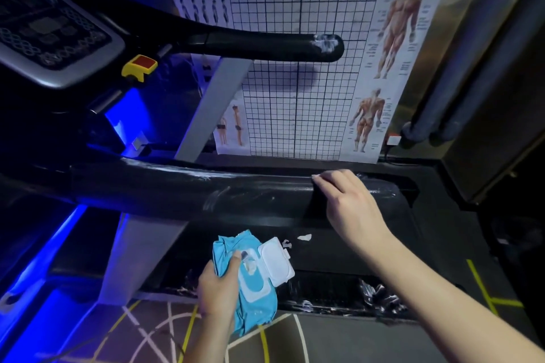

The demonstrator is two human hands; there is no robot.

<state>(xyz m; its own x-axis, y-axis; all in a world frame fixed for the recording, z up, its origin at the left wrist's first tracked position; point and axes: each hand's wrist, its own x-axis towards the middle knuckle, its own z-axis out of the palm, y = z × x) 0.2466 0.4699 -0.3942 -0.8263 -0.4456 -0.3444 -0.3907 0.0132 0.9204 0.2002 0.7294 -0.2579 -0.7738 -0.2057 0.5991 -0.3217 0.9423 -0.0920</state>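
Gripping a blue wet-wipe pack [256,286], the left hand [218,289] has its fingers wrapped behind the soft packet and its thumb pressed on the front face, just left of the dispensing opening. The pack is held low in the middle of the view, above the near edge of the treadmill deck [339,253], with its printed face turned up toward the camera. Its long axis runs nearly away from the person, the far end pointing toward the near handrail [177,188] and the near end hanging over the patterned floor [295,339]. The white flip lid [275,261] stands open, swung out to the pack's right side. The right hand [351,206] rests on the near handrail close to its free end, fingers bent down over the top of the bar with a small white fleck at the fingertips; the thumb is hidden, so whether it grips the bar or only touches it cannot be told. That handrail lies left to right across the view, streaked with whitish smears. Two white scraps [304,237] lie on the deck between the hands. Higher up, the far handrail [259,44] runs the same way, its right tip smeared white. The console [53,29] and a yellow safety key [140,66] sit at upper left, and a grid poster [295,91] with muscle figures hangs behind.
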